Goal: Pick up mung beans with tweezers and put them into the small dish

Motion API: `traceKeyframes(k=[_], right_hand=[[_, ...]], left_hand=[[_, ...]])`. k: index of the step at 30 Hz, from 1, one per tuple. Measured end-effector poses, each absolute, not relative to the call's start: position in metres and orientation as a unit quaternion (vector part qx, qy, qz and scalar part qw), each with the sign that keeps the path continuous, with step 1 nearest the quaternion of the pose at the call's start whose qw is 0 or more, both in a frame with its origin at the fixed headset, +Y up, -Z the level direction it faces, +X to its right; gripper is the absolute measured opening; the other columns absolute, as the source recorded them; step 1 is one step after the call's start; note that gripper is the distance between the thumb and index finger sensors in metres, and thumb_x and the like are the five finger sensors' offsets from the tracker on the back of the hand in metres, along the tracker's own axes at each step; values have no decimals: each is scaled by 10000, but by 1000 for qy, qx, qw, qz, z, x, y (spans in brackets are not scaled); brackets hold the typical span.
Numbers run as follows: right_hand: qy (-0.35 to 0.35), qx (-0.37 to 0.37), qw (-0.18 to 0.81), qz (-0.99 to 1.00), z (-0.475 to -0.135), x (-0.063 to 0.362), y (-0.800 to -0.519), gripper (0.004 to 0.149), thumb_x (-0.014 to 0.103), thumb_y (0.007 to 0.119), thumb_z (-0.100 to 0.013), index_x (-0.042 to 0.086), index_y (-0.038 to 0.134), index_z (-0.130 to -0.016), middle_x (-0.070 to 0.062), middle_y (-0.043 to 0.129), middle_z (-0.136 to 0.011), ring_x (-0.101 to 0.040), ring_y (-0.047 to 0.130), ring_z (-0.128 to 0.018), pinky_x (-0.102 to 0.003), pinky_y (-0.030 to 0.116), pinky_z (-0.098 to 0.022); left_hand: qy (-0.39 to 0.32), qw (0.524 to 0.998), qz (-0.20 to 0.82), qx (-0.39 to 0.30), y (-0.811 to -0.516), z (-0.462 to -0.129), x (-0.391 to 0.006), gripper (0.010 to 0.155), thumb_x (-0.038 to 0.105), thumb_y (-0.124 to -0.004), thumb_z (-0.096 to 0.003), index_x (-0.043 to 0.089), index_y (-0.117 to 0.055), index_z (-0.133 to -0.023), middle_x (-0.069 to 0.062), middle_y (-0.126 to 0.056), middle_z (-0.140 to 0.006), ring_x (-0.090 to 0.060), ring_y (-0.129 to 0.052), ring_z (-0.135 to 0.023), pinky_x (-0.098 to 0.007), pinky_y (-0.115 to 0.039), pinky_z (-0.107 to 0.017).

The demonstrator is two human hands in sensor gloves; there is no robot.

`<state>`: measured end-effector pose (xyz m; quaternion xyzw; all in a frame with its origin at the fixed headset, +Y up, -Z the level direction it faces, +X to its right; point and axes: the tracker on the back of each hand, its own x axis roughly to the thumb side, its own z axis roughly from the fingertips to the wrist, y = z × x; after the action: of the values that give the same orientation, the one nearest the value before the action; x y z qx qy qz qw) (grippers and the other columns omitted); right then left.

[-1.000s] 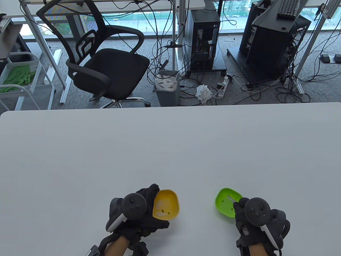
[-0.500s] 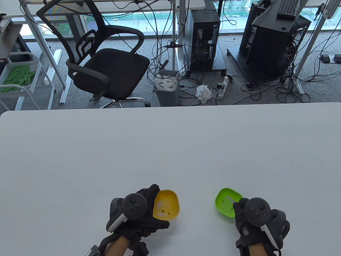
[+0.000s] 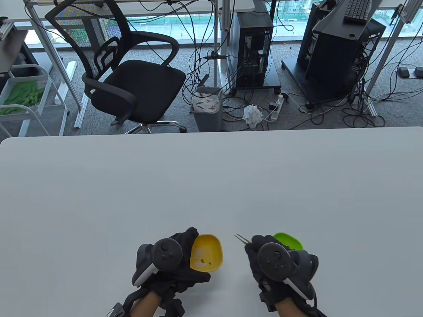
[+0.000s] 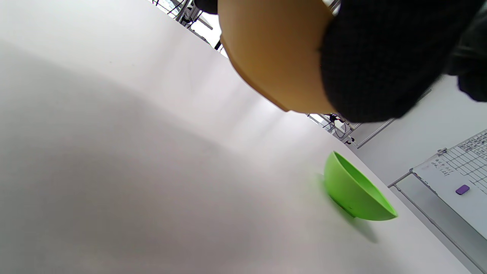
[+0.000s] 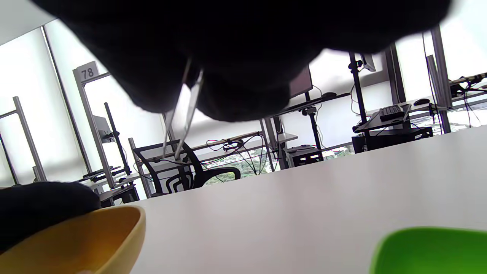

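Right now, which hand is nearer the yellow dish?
Left. The left hand grips the yellow dish at its rim; the right hand, holding tweezers, is apart, to its right.

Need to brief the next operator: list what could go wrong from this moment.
The tweezers hang open in the air between the dishes, so a tip could clip the rim of the yellow dish. The left hand holds that dish tilted off the table; its beans might spill. The right hand hides much of the green dish.

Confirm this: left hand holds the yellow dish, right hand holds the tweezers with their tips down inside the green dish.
Not quite. The tweezers in the right hand are out of the green dish, pointing toward the yellow dish, which the left hand holds, per the table view.
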<state>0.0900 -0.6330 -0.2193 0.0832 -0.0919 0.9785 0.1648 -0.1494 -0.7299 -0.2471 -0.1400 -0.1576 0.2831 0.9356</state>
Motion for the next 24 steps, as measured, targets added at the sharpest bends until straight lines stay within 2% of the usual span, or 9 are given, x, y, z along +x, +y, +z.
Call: traceKeyframes(k=[3, 7, 24], right_hand=[[-82, 119, 160, 976, -221, 60, -639, 367, 341, 893, -464, 59, 973, -685, -149, 986, -500, -78, 920, -231, -303, 869, -177], [-51, 145, 154, 976, -219, 41, -657, 363, 336, 902, -459, 57, 977, -680, -153, 987, -498, -81, 920, -228, -307, 867, -175], [-7, 170, 102, 980, -217, 30, -671, 365, 341, 913, -453, 63, 977, -681, -149, 988, -500, -82, 921, -230, -309, 867, -177]], left_hand=[[-157, 936, 283, -141, -730, -247, -150, 1230, 618, -993, -320, 185, -192, -1146, -91, -353, -1190, -443, -331, -1126, -698, -222, -772], [-152, 935, 290, -138, -729, -247, -153, 1232, 617, -994, -320, 183, -191, -1147, -92, -353, -1190, -443, -328, -1127, -698, -222, -772], [-157, 935, 287, -135, -728, -248, -152, 1237, 616, -998, -313, 185, -191, -1147, -91, -352, -1190, -444, -329, -1126, -698, -222, -772]])
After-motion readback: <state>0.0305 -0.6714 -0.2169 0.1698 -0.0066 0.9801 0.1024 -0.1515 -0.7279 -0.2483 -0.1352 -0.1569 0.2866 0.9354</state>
